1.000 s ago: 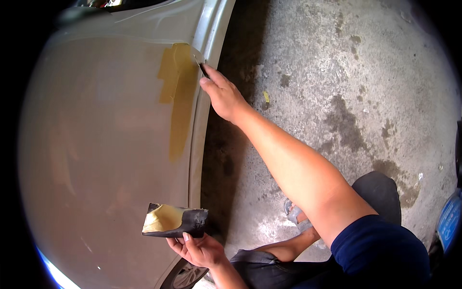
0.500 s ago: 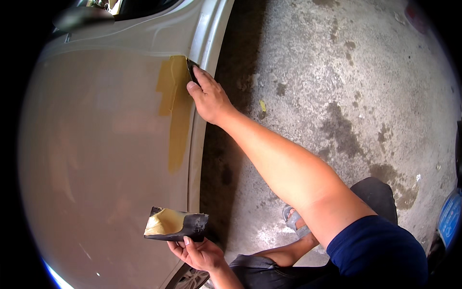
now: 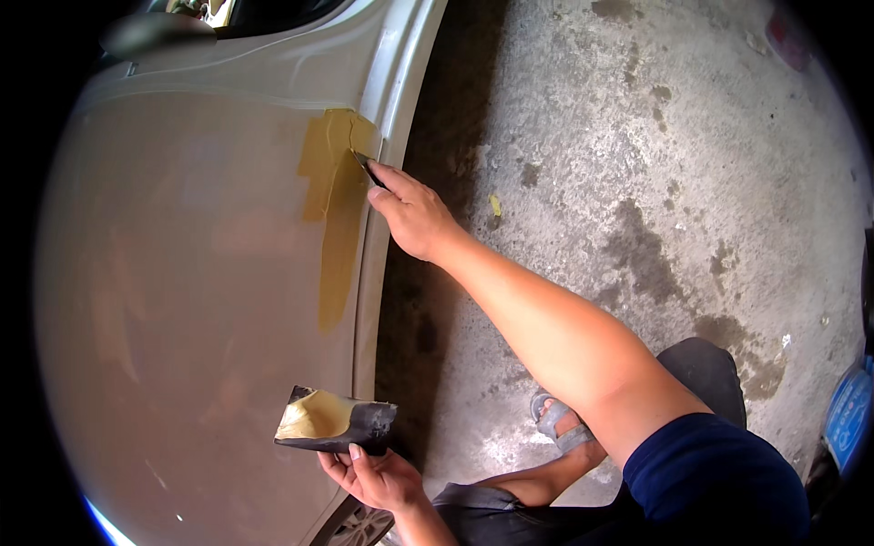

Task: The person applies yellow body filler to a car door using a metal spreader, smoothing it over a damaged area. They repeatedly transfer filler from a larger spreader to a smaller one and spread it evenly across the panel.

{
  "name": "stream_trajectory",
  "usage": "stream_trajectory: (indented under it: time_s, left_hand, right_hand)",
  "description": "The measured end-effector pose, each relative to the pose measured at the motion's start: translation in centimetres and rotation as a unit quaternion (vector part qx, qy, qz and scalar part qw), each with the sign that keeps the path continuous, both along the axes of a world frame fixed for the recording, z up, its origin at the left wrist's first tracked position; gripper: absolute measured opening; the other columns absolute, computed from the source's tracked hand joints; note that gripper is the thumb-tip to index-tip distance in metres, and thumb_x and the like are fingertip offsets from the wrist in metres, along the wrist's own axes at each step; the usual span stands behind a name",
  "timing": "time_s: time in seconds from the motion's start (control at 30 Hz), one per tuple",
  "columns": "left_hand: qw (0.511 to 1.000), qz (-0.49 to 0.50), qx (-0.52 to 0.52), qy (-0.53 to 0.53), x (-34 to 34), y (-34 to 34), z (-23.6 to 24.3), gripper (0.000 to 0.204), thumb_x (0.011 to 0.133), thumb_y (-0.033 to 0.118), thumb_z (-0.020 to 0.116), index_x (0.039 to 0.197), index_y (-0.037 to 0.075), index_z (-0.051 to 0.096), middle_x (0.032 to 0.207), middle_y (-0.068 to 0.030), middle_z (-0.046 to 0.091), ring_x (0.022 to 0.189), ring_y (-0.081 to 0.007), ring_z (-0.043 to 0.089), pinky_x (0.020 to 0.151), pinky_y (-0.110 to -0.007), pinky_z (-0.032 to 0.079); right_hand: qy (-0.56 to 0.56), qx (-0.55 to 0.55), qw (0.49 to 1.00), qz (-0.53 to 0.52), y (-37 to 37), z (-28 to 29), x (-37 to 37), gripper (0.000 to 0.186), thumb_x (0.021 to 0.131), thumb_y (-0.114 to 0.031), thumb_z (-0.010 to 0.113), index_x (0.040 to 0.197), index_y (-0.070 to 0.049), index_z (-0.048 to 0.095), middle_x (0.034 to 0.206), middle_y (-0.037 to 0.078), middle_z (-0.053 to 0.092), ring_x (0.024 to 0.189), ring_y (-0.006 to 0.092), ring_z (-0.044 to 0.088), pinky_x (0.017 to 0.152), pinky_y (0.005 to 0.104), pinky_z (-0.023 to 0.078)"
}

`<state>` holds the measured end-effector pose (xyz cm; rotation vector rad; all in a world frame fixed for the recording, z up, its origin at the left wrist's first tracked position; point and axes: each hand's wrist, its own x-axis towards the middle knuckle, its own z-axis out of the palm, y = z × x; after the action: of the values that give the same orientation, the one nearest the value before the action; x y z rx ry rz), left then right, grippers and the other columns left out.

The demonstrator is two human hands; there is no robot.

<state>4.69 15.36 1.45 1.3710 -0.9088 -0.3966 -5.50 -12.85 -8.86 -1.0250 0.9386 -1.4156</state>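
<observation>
My right hand [image 3: 407,205] grips a thin dark spreader [image 3: 371,171], its edge at the mustard-yellow filler patch [image 3: 332,246] along the edge of a beige car panel [image 3: 182,273]. A raised line shows in the patch near the blade. Below, my left hand [image 3: 369,478] holds a black board [image 3: 369,423] from underneath, with a glossy pale yellow lump of filler [image 3: 309,419] on it.
A car window and blurred mirror [image 3: 159,35] sit at the top left, a wheel [image 3: 355,526] at the bottom. Stained concrete floor [image 3: 583,136] lies right, with a blue container [image 3: 845,414] at the far right. My sandalled foot [image 3: 560,419] is below my right arm.
My right hand and spreader have moved down along the filler patch. The car and patch sit slightly lower in the picture than a second ago. My left hand still holds the board.
</observation>
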Motion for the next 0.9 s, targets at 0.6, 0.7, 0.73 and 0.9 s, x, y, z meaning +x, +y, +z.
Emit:
stream_trajectory:
  time_s: [0.6,0.7,0.73,0.9]
  left_hand:
    - [1.000,-0.010,0.006,-0.002,1.7,1.0,-0.3,0.055,0.090,0.003,0.048,0.142,-0.002,0.029,0.133,-0.0165,0.049,0.116,-0.0258,0.054,0.099,-0.040,0.045]
    - [1.000,-0.004,0.002,0.004,2.1,1.1,-0.5,0.056,0.090,0.003,0.048,0.142,-0.003,0.028,0.132,-0.0169,0.050,0.115,-0.0257,0.055,0.099,-0.040,0.045]
    - [1.000,-0.006,0.003,0.007,2.2,1.1,-0.5,0.056,0.090,0.003,0.048,0.142,-0.003,0.028,0.132,-0.0170,0.050,0.115,-0.0256,0.055,0.099,-0.040,0.045]
    - [1.000,0.001,-0.001,0.003,2.2,0.9,-0.6,0.055,0.090,0.003,0.049,0.141,-0.005,0.028,0.129,-0.0177,0.052,0.114,-0.0250,0.055,0.100,-0.040,0.044]
  right_hand:
    - [-0.187,0.023,0.982,0.029,1.1,-2.3,2.5,0.056,0.095,-0.031,0.046,0.140,0.000,0.040,0.137,0.021,0.051,0.127,0.0298,0.049,0.105,0.0328,0.037]
    - [-0.127,0.062,0.989,0.046,2.6,-2.6,4.8,0.057,0.094,-0.031,0.047,0.140,0.003,0.039,0.143,0.022,0.042,0.134,0.0313,0.041,0.109,0.0339,0.033]
    - [-0.104,0.099,0.987,0.070,3.6,-2.7,5.6,0.058,0.094,-0.031,0.047,0.140,0.003,0.039,0.144,0.023,0.041,0.135,0.0316,0.039,0.110,0.0340,0.032]
    - [-0.163,0.053,0.983,0.065,9.7,-2.6,8.0,0.056,0.095,-0.029,0.050,0.140,0.004,0.039,0.145,0.023,0.040,0.137,0.0324,0.037,0.112,0.0345,0.029]
